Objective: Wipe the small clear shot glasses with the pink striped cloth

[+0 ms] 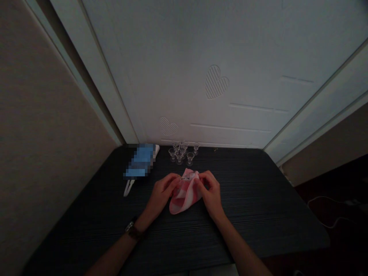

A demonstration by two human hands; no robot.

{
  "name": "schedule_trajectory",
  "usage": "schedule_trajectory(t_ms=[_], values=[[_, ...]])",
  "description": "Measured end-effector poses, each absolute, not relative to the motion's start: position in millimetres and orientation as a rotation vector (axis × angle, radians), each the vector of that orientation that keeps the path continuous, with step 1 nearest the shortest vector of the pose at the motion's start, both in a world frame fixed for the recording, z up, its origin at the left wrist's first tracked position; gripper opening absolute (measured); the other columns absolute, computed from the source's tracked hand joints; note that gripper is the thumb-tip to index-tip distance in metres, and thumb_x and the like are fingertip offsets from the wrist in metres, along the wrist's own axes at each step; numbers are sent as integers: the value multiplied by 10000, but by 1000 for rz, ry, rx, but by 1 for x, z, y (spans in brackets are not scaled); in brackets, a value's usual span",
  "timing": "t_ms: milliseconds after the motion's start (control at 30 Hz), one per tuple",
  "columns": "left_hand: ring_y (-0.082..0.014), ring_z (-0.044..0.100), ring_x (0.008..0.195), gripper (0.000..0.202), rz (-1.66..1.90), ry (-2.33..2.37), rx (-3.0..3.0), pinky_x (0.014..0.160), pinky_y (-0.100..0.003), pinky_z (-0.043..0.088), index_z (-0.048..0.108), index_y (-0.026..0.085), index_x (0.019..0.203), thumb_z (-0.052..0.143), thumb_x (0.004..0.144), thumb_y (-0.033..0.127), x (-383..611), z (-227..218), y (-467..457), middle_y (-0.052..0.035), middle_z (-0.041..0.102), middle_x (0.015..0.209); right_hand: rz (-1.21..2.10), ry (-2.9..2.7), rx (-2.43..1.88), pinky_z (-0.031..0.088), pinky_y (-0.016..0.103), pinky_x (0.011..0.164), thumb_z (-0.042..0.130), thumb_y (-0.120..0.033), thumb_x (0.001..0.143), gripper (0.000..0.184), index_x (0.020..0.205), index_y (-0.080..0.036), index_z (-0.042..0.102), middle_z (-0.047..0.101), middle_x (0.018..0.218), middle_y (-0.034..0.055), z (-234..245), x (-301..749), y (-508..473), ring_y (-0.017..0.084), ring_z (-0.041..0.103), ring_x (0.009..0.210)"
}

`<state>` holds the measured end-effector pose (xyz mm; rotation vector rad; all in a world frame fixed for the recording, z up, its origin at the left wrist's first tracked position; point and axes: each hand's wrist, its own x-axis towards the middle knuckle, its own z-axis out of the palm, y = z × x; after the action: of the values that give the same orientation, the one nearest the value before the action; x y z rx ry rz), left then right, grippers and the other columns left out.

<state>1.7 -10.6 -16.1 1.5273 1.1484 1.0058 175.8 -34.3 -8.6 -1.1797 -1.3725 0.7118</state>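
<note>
A pink-and-white cloth (186,197) hangs in folds between my two hands, over the dark table. My left hand (165,188), with a watch (132,229) on its wrist, is closed on the cloth's left side. On the right side, the thumb and fingers of my right hand (211,188) pinch the cloth. Something small, clear and shiny (188,176) shows at the top of the cloth between my fingertips; it looks like glass, but its shape is mostly hidden. Just beyond my hands stand several small clear stemmed glasses (179,155), one of them (190,158) nearest the cloth.
A blurred-out blue device (140,161) with a white strap (128,188) lies at the table's left. Behind the dark wood-grained table (253,199) rises a white panel (247,50) with embossed hearts. A white cable (330,199) runs beyond the right edge.
</note>
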Motion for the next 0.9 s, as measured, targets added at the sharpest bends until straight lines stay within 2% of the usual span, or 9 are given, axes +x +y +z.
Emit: schedule_trajectory(t_ms=[67, 167, 300, 600, 800, 900], values=[[-115, 527, 562, 281, 1013, 1118, 1493, 479, -208, 412, 551, 183, 1035, 516, 819, 358, 4, -15, -11, 5, 581, 755, 722, -1339, -1195, 355, 246, 609, 555, -240, 820, 88, 762, -200, 606, 500, 729, -12, -11, 177, -33, 134, 466, 672], [-133, 586, 665, 390, 1034, 1080, 1492, 546, -216, 455, 499, 199, 1122, 595, 766, 327, 6, -12, -13, -16, 589, 860, 753, -1284, -1216, 354, 245, 600, 550, -280, 829, 115, 779, -195, 608, 511, 734, -9, -16, 179, -29, 134, 470, 670], [-148, 609, 707, 345, 1013, 1104, 1555, 603, -232, 471, 538, 191, 1066, 608, 752, 315, 6, -13, -13, -25, 601, 862, 797, -1241, -1231, 347, 243, 585, 555, -312, 827, 140, 795, -187, 611, 520, 728, -8, -21, 181, -26, 133, 471, 662], [-127, 547, 589, 243, 976, 1190, 1590, 522, -204, 417, 589, 179, 965, 559, 786, 339, 3, -15, -12, 10, 592, 706, 758, -1276, -1206, 338, 236, 578, 570, -289, 818, 117, 774, -189, 611, 480, 721, -16, -18, 180, -27, 124, 448, 653], [-110, 476, 505, 256, 985, 1167, 1587, 486, -208, 372, 591, 152, 770, 462, 849, 359, 0, -14, -12, 33, 512, 566, 726, -1368, -1179, 349, 244, 613, 566, -242, 820, 73, 778, -195, 603, 491, 739, -13, -13, 178, -31, 129, 460, 681], [-112, 476, 503, 259, 982, 1174, 1564, 477, -208, 369, 600, 147, 803, 460, 847, 361, 1, -13, -12, 31, 515, 567, 719, -1381, -1183, 350, 245, 619, 559, -238, 825, 82, 771, -193, 600, 500, 744, -11, -12, 177, -32, 130, 464, 686]])
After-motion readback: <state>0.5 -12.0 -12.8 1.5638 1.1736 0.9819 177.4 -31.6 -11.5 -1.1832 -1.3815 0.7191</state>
